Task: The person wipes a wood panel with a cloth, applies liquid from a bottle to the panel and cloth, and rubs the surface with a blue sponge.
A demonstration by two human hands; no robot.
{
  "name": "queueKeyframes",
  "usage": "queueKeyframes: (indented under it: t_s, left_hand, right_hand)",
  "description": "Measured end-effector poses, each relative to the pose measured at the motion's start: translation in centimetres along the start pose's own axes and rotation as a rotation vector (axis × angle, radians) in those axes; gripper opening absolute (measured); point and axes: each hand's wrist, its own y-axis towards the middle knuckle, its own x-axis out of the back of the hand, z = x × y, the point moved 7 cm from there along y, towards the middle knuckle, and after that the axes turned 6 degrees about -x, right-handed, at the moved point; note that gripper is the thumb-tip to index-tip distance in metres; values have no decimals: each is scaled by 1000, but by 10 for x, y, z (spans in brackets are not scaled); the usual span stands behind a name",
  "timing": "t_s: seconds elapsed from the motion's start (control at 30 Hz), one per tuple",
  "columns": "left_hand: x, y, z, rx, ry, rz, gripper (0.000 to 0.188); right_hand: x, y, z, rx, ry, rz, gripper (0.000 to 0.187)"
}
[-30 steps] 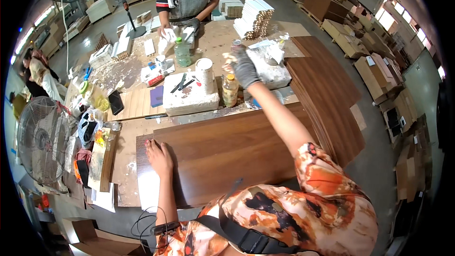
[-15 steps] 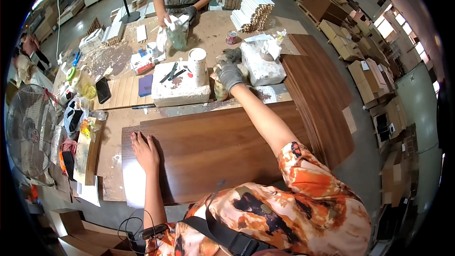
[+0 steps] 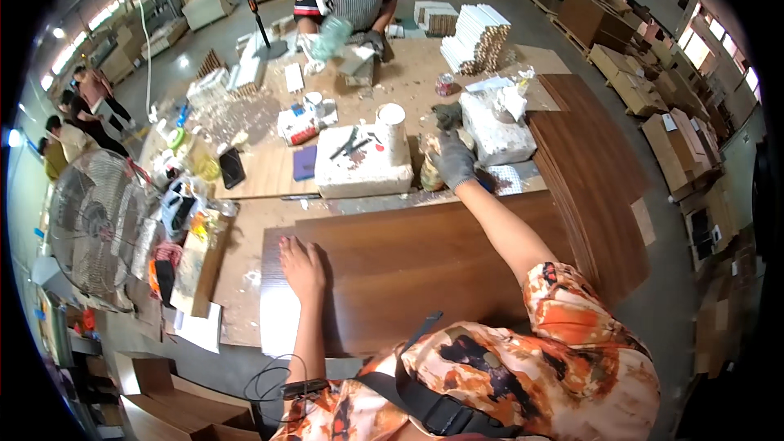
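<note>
A dark brown wood-grain panel (image 3: 425, 265) lies across the table in front of me. My left hand (image 3: 303, 269), bare, rests flat on its left end with the fingers stretched out. My right hand (image 3: 456, 163), in a grey glove, reaches past the panel's far edge. Its fingers curl over the top of a stained, jar-like thing (image 3: 429, 177); what they grip is hidden. Left of it stands a white foam block (image 3: 363, 180), bearing a white tub (image 3: 391, 124) and dark-handled tools (image 3: 353, 144). A second foam block (image 3: 498, 135) with crumpled white paper sits to the right.
Brown panels (image 3: 600, 196) are stacked at the right. Across the table a person (image 3: 355, 0) handles a greenish plastic thing (image 3: 331, 39), near piled white strips (image 3: 474, 39). A phone (image 3: 232, 167), bags and a caged fan (image 3: 96, 229) are at the left.
The whole view has swung, so the table appears farther right. My hands keep their places on the panel and the jar-like thing. The person opposite has raised the greenish plastic thing.
</note>
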Motion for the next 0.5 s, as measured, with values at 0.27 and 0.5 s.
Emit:
queueKeyframes:
  t_s: [0.27,0.5]
  left_hand:
    - [-6,0,-9,14,-38,84,60]
    - [-11,0,9,-2,58,94,63]
  right_hand:
    - [38,-7,-89,-162,458,-184,34]
    - [96,-91,-143,-561,1948,-69,40]
